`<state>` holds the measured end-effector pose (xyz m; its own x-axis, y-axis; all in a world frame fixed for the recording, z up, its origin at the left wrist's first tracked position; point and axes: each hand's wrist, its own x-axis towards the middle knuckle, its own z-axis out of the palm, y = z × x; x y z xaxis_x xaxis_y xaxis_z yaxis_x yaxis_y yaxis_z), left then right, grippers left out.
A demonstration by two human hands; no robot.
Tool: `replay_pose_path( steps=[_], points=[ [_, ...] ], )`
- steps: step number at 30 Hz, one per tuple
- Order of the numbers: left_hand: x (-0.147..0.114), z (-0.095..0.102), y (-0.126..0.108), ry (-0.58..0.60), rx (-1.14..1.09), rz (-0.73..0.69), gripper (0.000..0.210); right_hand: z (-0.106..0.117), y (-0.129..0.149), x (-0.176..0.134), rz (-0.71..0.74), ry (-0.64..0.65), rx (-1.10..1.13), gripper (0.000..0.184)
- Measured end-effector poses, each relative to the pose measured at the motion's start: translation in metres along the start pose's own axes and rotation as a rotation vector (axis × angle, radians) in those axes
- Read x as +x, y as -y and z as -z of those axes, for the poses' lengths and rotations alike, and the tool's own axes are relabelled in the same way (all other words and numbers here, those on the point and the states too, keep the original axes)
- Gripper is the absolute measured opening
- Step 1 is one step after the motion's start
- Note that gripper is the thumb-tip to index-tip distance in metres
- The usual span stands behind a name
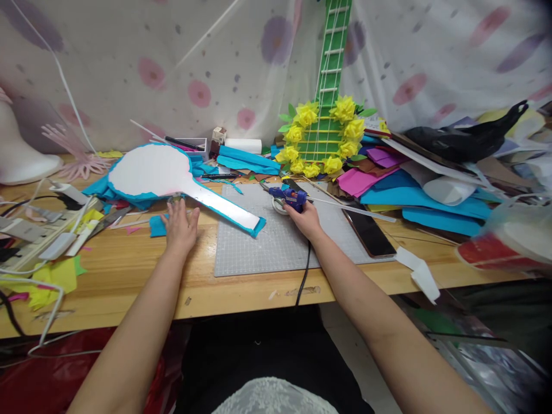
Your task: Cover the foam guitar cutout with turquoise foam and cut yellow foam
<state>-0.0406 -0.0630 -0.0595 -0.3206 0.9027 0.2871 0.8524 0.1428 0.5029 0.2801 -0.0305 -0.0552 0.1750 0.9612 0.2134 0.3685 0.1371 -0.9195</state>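
My right hand [307,218] is wrapped round a dark blue hot glue gun [293,198], its nozzle pointing left above the cutting mat. A long pale glue stick [356,210] juts from its back, and a black cord [305,276] hangs down over the table edge. A white guitar-shaped board [149,169] with blue paper folded round its rim lies on the left, its neck reaching onto the mat. At the board's lower edge rests my left hand [180,225], fingers stretched and thumb apart. A small blue paper scrap [157,226] lies beside it.
The grey cutting mat [241,253] carries a phone [371,230] at its right. Behind stands a green guitar model [321,138] ringed with yellow paper flowers. Coloured paper [426,195] piles up on the right, near a bagged cup [504,241]. Power strips [47,236] and cables crowd the left.
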Motion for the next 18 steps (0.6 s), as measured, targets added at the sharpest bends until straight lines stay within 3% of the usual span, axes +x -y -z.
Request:
replay_pose_path(
  steps=[6,13,18],
  points=[
    [0.0013,-0.0043,0.0049,-0.052,-0.036,-0.004,0.062,-0.0001,-0.0038,0.0013,-0.004,0.003,0.017,0.039],
    [0.0010,-0.0039,0.0057,-0.057,-0.046,-0.001,0.060,-0.0030,-0.0073,0.0047,-0.088,0.009,0.235,0.048],
    [0.0013,-0.0037,0.0056,-0.064,-0.047,-0.011,0.059,-0.0022,-0.0068,0.0049,-0.087,0.015,0.256,0.048]
  ],
)
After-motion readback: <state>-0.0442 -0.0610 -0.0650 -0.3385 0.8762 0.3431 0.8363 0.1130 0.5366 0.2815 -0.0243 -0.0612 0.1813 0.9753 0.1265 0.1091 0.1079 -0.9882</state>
